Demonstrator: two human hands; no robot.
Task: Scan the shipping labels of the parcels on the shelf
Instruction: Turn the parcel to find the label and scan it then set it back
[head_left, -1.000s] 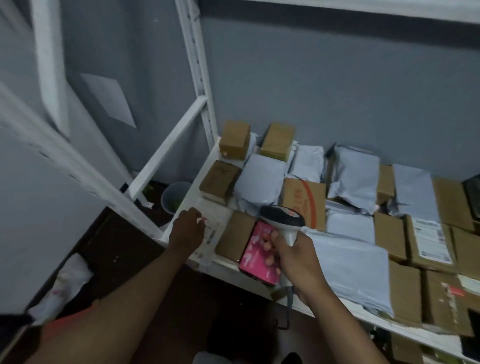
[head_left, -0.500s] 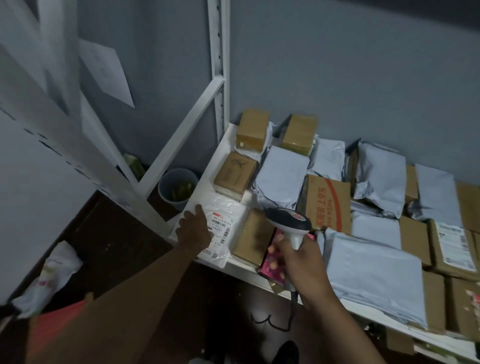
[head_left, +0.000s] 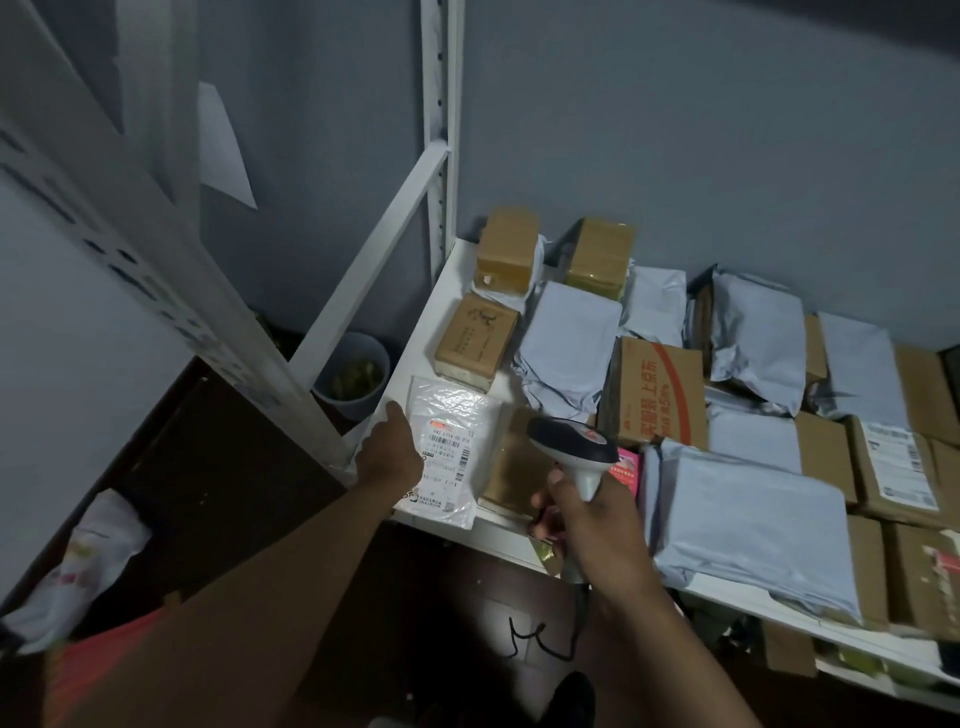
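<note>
At the shelf's (head_left: 441, 291) front left corner lay a clear poly mailer (head_left: 451, 415), shipping label (head_left: 448, 457) up. My left hand (head_left: 390, 452) rested on its left edge, index finger straight; how the others lay I could not tell. My right hand (head_left: 587, 514) gripped the barcode scanner (head_left: 571, 444), nose toward that label. I judged this parcel's scan was in hand; next came aiming squarely at the barcode. The mailer overhung the front lip slightly. Cardboard boxes (head_left: 477, 340) and grey mailers (head_left: 569, 348) crowded rightward, leaving little room.

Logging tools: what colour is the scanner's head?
Dark, black-looking, with a small red mark; the scanner handle is light grey. Head view.
</note>
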